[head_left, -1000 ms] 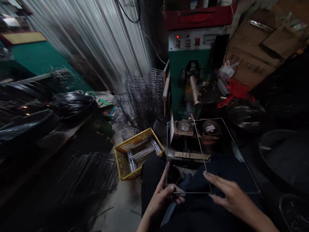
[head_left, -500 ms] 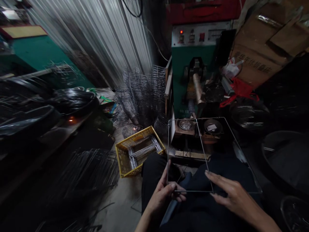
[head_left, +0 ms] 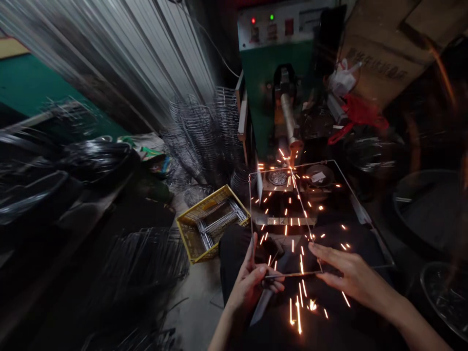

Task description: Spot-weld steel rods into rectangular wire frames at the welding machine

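Observation:
A rectangular wire frame [head_left: 251, 209] with a middle wire [head_left: 302, 202] spans the space above my lap. My left hand [head_left: 252, 282] is closed on its near left corner, one finger lying along the side wire. My right hand [head_left: 347, 270] pinches the near end of the middle wire between thumb and fingers. At the far end, that wire meets the far bar under the copper-coloured electrode arm [head_left: 290, 122] of a spot welder [head_left: 252, 63]. Bright sparks fly from that point and fall across the frame and my lap.
A yellow plastic crate [head_left: 188, 243] with bundled wire parts stands left of my knee. Stacked wire baskets [head_left: 197, 131] lean by the metal wall. Two small dishes, one with metal bits [head_left: 278, 178], sit below the electrodes. A large dark basin [head_left: 420, 209] is at right.
Sparks have burst out at the electrode, and a green light now glows beside the red one on the welder. The view has shifted slightly; both hands keep their hold on the frame.

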Available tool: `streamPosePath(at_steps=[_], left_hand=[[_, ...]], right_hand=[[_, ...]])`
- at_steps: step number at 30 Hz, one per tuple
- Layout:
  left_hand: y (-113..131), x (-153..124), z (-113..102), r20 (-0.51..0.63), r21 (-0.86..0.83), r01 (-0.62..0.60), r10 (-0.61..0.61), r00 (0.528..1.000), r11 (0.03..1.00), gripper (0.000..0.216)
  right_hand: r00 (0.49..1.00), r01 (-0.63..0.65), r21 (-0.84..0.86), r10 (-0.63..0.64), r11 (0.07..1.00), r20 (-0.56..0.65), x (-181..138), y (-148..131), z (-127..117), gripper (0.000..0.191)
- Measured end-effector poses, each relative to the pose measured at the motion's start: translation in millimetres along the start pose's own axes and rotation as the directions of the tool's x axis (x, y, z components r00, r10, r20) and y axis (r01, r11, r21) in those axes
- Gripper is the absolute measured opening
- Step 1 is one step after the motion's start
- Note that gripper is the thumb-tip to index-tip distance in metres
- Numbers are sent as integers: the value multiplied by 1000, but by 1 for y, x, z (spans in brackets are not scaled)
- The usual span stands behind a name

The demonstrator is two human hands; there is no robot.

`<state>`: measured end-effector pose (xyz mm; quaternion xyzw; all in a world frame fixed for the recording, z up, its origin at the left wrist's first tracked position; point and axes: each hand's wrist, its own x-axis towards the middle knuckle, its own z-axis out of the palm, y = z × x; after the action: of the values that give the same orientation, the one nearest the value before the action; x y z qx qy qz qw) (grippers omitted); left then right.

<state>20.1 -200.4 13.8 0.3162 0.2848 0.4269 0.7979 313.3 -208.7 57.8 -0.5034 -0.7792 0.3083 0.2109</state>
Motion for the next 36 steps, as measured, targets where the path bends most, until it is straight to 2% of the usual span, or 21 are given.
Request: streamPosePath(at_steps=[7,11,15,17,25,30,33,36], left_hand=[[-13,5,-11,8,-4,24,-24,1000,1000,86],[-22,11,-20,34,-24,-4,5,999,1000,89],[-24,13,-22,2,-13,10,-10,1000,1000,95],[-23,13,-22,-19,-11,30,-30,999,999,96],[-17,12,-19,33,-36,34,-32,999,999,97],[-16,8,-14,6,-33,22,-21,1000,999,95],[-18,9,-13,4,-24,5,-5,1000,1000,94],[-12,22,-12,-6,-26,-6,6,1000,1000,96]], right_hand=[[999,33,-58,-34,998,-17,0,12,12,57],[999,54,-77,-54,996,-1,0,26,22,57],[998,56,-82,-55,995,10,0,33,26,59],[999,54,-83,-54,995,3,-1,33,26,61],[995,88,-112,-93,990,-39,-2,19,15,68],[998,60,-114,-61,992,2,-4,17,15,66],[998,51,-126,-54,991,-25,-7,20,17,62],[997,57,-138,-64,989,-52,5,27,15,56]])
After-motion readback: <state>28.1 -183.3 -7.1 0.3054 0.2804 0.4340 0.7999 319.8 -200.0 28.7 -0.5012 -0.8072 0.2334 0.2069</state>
